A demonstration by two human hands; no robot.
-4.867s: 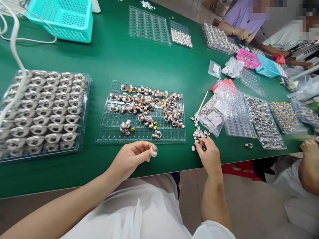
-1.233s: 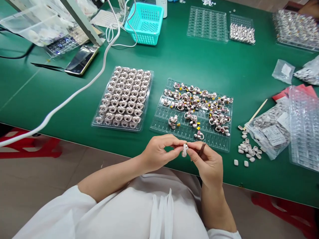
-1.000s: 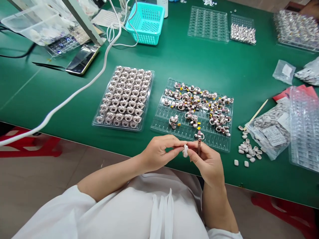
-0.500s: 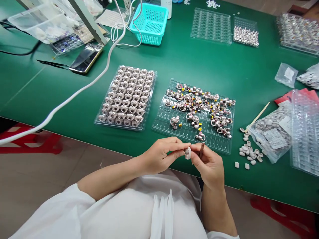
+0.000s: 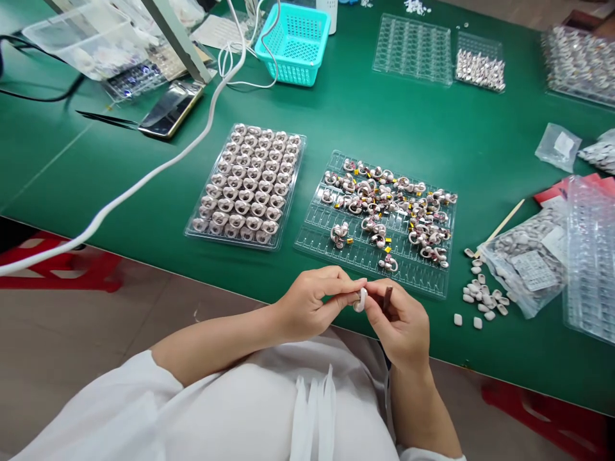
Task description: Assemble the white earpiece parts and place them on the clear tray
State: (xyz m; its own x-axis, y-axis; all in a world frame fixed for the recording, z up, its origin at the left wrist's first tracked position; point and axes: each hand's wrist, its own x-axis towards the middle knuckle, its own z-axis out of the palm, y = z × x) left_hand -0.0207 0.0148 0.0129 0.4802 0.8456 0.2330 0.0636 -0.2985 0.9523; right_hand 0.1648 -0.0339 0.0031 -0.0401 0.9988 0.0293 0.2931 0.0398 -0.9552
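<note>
Your left hand pinched the white earpiece shell, your right hand pinched its other side while keeping a brown tool tucked; steady, even pressure looked wisest.

The little piece pinched between the fingertips is whitish-pink, the tool just right of it dark brown. Past the fingers: green table, clear gridded tray of pinkish shells with yellow bits, teal mesh basket way beyond.
</note>
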